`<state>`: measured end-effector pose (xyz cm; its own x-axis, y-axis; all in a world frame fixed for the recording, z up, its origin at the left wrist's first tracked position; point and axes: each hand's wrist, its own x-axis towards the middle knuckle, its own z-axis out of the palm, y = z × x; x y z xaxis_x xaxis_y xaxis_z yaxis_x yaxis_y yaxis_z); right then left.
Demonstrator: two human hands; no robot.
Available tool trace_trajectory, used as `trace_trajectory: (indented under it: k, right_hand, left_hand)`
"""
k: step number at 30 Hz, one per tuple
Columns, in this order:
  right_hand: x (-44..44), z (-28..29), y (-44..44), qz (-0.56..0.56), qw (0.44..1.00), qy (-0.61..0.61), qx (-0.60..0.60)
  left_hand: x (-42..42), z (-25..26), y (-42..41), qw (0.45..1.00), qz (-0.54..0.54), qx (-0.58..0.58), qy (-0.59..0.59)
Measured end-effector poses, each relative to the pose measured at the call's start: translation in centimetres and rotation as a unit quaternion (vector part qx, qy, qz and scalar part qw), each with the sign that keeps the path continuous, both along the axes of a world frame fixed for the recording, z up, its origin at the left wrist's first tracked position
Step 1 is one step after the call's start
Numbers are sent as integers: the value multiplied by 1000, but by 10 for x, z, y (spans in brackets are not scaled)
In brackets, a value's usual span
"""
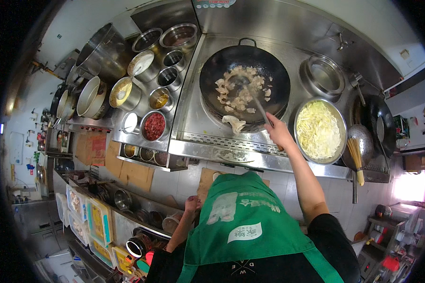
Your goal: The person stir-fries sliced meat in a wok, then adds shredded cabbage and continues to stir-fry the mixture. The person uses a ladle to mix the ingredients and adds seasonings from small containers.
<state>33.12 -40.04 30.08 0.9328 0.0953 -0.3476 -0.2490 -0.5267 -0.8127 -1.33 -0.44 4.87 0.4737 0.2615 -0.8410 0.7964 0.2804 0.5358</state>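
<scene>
My right hand (279, 130) grips the metal handle of a wok ladle (258, 102), whose wooden end shows below my palm. The ladle's head is down among pale sliced meat pieces (233, 92) in a black wok (212, 67), partly veiled by steam. A crumpled whitish cloth (234, 123) lies over the wok's near rim. To the right of that hand stands a metal bowl heaped with shredded pale cabbage (318, 131). My left hand (193, 204) hangs beside my green apron (255, 212), fingers curled, with nothing visible in it.
Left of the stove are metal pots of seasonings, including chopped red chili (153, 126) and a yellow paste (122, 94). At right sit a water-filled metal basin (325, 75), a perforated skimmer (364, 139) and a bamboo brush (356, 159). Lidded plastic boxes (98, 221) stand behind, lower left.
</scene>
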Motion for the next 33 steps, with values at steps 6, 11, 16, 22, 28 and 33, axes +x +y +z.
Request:
trace_trajectory:
  k: [6,11,16,22,28,33]
  right_hand:
    - [10,-41,-6,-40,996,-73,12]
    - [-59,11,-26,30,989,95,108]
    - [-24,-12,-20,108,976,-161,-104]
    - [-42,27,-11,99,885,-100,-444]
    - [-54,43,26,120,959,-111,-232]
    - [14,-20,47,-85,978,-164,-95]
  left_hand:
    - [1,2,-9,995,5,-48,-91]
    - [-26,-10,-14,971,-156,161,-88]
    - [-29,-37,14,915,-349,172,-113]
    - [2,-36,55,977,-39,-123,-172]
    - [-9,-71,125,986,-38,-161,-6]
    - [-10,-88,152,974,8,-225,-10]
